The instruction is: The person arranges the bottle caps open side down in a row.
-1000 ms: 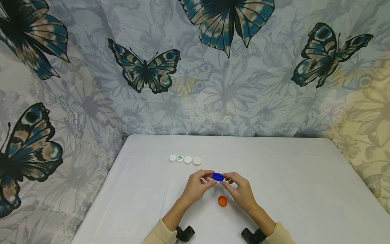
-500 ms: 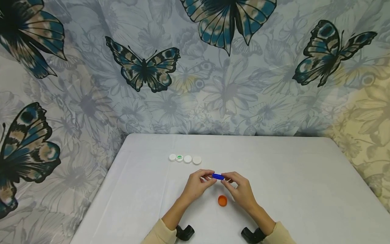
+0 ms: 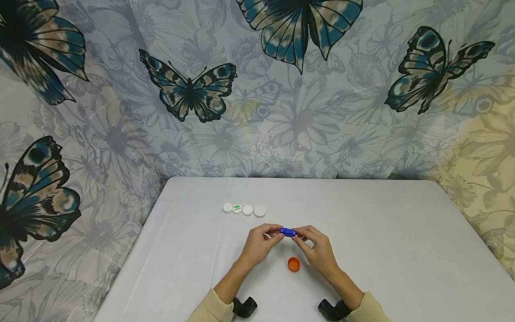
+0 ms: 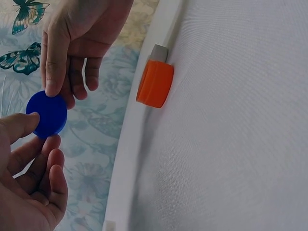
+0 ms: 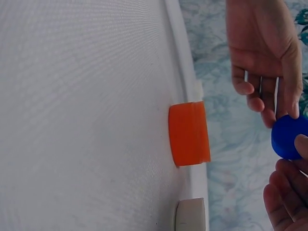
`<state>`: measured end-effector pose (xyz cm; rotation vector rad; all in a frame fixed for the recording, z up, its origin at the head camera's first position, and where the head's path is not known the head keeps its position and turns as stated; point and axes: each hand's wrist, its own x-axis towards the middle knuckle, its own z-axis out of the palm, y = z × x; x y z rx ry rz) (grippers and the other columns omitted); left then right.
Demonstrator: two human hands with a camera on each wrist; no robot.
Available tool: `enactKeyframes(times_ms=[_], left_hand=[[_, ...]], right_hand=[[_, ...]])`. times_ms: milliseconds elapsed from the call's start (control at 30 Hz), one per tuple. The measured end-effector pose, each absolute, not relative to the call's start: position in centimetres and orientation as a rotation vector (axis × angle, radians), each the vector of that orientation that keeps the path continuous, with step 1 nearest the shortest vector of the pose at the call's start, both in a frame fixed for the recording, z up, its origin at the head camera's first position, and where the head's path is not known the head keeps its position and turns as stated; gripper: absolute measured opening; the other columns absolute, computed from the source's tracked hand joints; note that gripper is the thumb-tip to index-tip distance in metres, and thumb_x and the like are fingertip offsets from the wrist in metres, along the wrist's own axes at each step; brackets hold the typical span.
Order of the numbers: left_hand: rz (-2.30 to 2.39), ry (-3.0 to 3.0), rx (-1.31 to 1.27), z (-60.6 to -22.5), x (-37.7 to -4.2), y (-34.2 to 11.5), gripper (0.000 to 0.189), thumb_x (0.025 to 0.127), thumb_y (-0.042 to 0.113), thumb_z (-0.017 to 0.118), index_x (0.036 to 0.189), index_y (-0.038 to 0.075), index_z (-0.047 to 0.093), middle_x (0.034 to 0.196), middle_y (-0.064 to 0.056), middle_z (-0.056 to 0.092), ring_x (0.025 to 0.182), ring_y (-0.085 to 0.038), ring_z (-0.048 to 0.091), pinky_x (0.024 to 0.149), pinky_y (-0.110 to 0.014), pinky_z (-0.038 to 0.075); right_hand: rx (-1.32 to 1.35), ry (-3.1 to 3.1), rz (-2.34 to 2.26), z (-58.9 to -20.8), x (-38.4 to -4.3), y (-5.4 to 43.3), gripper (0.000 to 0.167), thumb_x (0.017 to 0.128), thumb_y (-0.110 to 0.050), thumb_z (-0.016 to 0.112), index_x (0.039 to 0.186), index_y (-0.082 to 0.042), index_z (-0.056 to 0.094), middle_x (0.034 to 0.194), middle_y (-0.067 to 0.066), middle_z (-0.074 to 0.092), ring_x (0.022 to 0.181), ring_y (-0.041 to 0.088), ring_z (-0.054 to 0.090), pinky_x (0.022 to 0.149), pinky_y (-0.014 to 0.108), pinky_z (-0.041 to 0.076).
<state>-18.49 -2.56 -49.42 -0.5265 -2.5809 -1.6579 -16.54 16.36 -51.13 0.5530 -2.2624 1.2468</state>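
A blue bottle cap (image 3: pixel 287 232) is held above the table between both hands. My left hand (image 3: pixel 256 246) pinches its left side with thumb and fingertips; my right hand (image 3: pixel 319 250) pinches its right side. In the head view the cap appears nearly edge-on; in the left wrist view the round face of the blue cap (image 4: pixel 47 114) shows, with the left thumb on it. Beneath the hands an orange cap (image 3: pixel 293 264) lies on the table, hollow side up. Close by it, a white cap (image 5: pixel 190 214) appears in the right wrist view, hidden in the head view.
Several white caps stand in a row beyond the left hand, among them one with a green mark (image 3: pixel 237 209) and a larger one (image 3: pixel 259 211) at the right end. A white cloth covers the table (image 3: pixel 386 241). Behind it hangs a butterfly-patterned backdrop (image 3: pixel 306 125).
Both hands have tilted the blue cap, so its face has turned from view and its ridged side now shows. The hands stay in nearly the same place; the orange cap has not moved.
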Motion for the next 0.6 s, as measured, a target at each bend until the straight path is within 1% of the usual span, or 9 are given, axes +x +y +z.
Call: enactKeyframes(times_ms=[200, 400, 467, 600], left_hand=[[-1.655, -2.574, -0.52, -49.24, -18.38, -2.6, 0.023, 0.09, 0.022, 0.069, 0.104, 0.004, 0.073, 0.089, -0.007, 0.071, 0.082, -0.011, 0.061, 0.068, -0.017, 0.049], [-1.67, -2.563, -0.515, -49.26, -18.29, -2.56, 0.024, 0.09, 0.022, 0.07, 0.1, 0.002, 0.074, 0.087, -0.008, 0.073, 0.078, -0.009, 0.06, 0.069, -0.018, 0.049], [-1.696, -2.56, -0.512, -49.37, -18.28, -2.55, 0.024, 0.091, 0.022, 0.069, 0.101, 0.001, 0.073, 0.087, -0.009, 0.074, 0.075, -0.006, 0.06, 0.068, -0.017, 0.05], [-1.752, -2.55, -0.503, -49.56, -18.29, -2.51, 0.025, 0.091, 0.022, 0.068, 0.105, 0.002, 0.072, 0.087, -0.011, 0.074, 0.071, -0.001, 0.059, 0.067, -0.016, 0.05]], right_hand=[[0.554, -2.256, 1.248, -50.91, -16.45, 16.3, 0.024, 0.077, 0.007, 0.075, 0.099, -0.003, 0.074, 0.088, 0.002, 0.07, 0.075, 0.008, 0.06, 0.066, 0.026, 0.055], [0.588, -2.231, 1.279, -50.83, -16.4, 16.27, 0.035, 0.076, 0.01, 0.075, 0.11, 0.002, 0.07, 0.084, 0.004, 0.071, 0.072, 0.01, 0.062, 0.068, 0.012, 0.05], [0.602, -2.248, 1.277, -50.9, -16.45, 16.34, 0.04, 0.074, 0.01, 0.076, 0.113, 0.003, 0.068, 0.082, 0.005, 0.071, 0.071, 0.009, 0.062, 0.068, 0.013, 0.051], [0.612, -2.323, 1.25, -50.93, -16.42, 16.46, 0.047, 0.072, 0.007, 0.079, 0.117, 0.001, 0.067, 0.081, 0.003, 0.07, 0.07, 0.003, 0.058, 0.066, 0.02, 0.054]])
